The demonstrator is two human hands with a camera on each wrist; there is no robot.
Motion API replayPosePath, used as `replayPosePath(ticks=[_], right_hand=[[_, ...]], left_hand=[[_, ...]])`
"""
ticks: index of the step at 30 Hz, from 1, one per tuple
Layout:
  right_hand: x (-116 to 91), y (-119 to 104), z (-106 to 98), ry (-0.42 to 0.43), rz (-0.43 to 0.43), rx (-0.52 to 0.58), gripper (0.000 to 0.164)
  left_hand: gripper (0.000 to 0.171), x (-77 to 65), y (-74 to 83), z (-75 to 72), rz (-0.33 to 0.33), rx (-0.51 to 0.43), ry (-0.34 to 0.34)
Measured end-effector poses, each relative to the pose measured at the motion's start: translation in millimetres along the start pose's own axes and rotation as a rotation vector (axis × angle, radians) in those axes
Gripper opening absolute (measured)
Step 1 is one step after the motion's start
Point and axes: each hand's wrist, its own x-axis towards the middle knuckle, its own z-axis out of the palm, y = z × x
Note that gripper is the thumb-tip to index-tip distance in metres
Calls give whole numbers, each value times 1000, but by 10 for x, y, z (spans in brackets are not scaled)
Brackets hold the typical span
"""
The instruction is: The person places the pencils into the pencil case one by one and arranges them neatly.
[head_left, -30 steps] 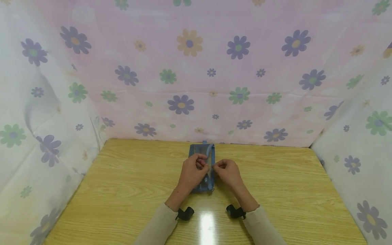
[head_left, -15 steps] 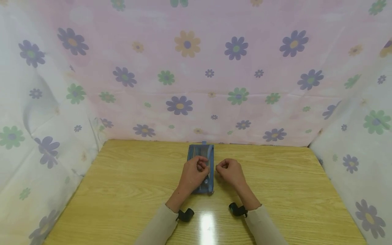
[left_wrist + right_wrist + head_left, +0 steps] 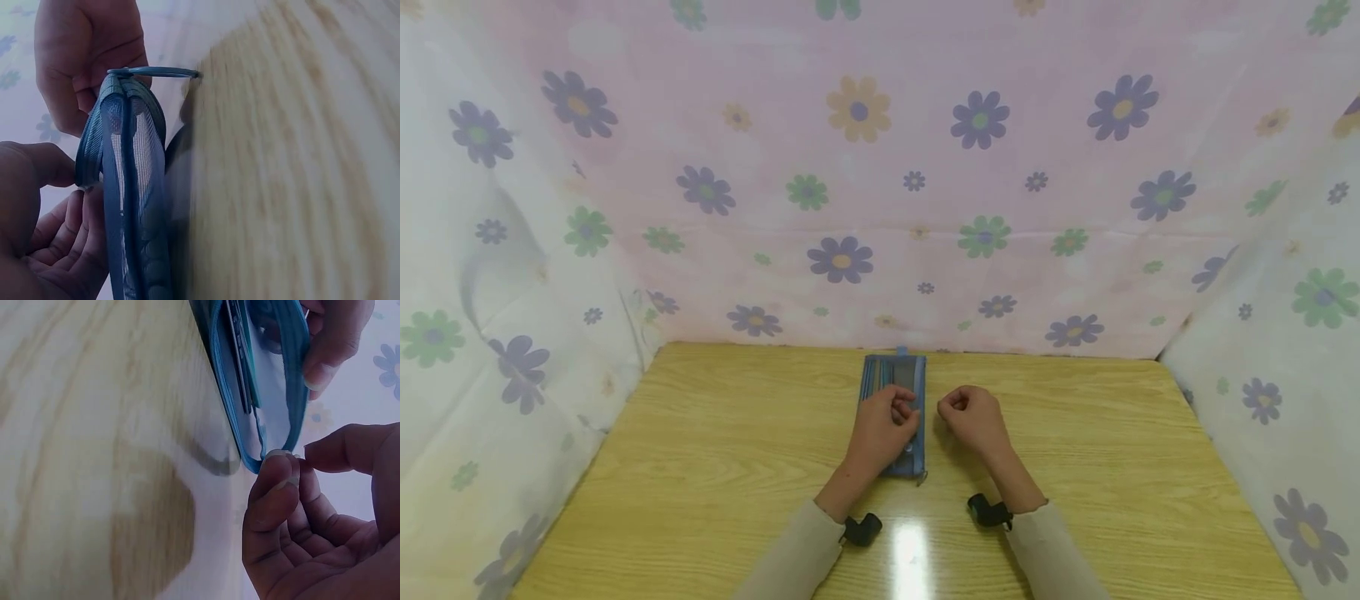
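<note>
A blue mesh pencil case [image 3: 908,372] lies on the table with its zipped mouth apart; its long side runs away from me. My left hand [image 3: 883,433] pinches the upper lip of the mouth between thumb and fingertip, as the left wrist view shows. To the right of the case, a small gap from its edge, my right hand [image 3: 977,419] stays raised with curled fingers and thumb and fingertips together. In the right wrist view those fingertips [image 3: 272,503] sit before the near end of the mouth; no object between them can be made out. Several slim things [image 3: 240,359] show inside the case.
The wood-grain table [image 3: 722,433] spreads out on both sides of the case. Flower-print cloth [image 3: 880,200] stands behind it and at the left and right. A zipper pull [image 3: 922,478] hangs at the case's near corner. Black wrist cameras [image 3: 862,530] sit under both forearms.
My right hand has left the case's right edge and moved a little to the right. The left hand has shifted slightly right, keeping its pinch. The lip of the mouth now looks straighter.
</note>
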Motion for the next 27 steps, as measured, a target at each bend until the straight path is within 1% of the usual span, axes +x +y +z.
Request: replayPosePath(ticks=[3,7,12,16,19,23,27], right_hand=[[0,6,-10,8,11,1,14],[-4,27,-27,11,24,-4,16],[-18,69,-76,27,-9,-45,17],[-44,117,-126,41,-32,-96,15],[-82,147,-188,50,-51,-123,15],[-125,196,-296,63,-77,-144,15],[-158,266,-414,66,-96,-166,16]], left_hand=[[21,8,-6,15,-1,33,5],[21,14,-38,33,7,71,-5],[14,12,-64,45,24,115,-26],[13,5,-83,24,69,160,-35],[15,-23,-80,-45,107,159,-51],[16,-69,-76,-196,131,153,-62],[18,-98,-108,-369,119,180,-56]])
